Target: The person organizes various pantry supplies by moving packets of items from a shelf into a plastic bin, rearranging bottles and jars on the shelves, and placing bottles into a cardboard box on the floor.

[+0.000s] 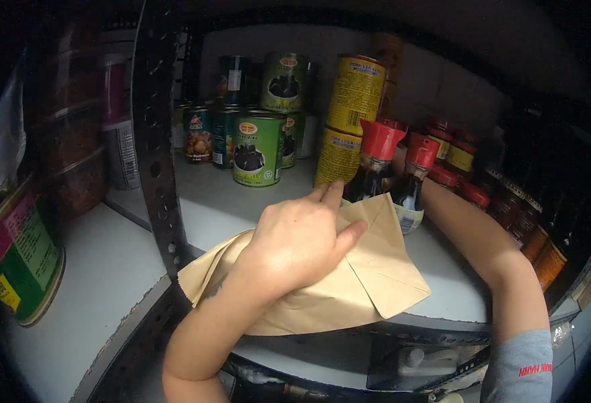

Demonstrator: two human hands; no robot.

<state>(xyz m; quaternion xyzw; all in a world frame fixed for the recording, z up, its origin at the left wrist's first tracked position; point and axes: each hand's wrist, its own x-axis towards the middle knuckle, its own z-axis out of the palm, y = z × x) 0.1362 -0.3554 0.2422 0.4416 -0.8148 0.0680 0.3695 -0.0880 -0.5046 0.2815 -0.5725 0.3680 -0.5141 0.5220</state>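
Observation:
My left hand (295,235) rests palm down on a flat brown paper bag (335,302) at the shelf's front. Its index and middle fingers stretch toward the lower of two stacked yellow cans (338,151), with the thumb apart; whether the fingertips touch the can is unclear. Two dark bottles with red caps (411,191) stand just behind the bag, beside those cans. My right forearm (483,248) reaches in from the lower right behind the bottles, where the right hand is hidden.
Green cans (255,154) are stacked at the back. A perforated dark metal upright (154,168) divides the shelving; a large green tin (23,248) and stacked tubs (73,154) stand left. Dark-red jars (510,208) line the right. A lower shelf holds a pale container (426,359).

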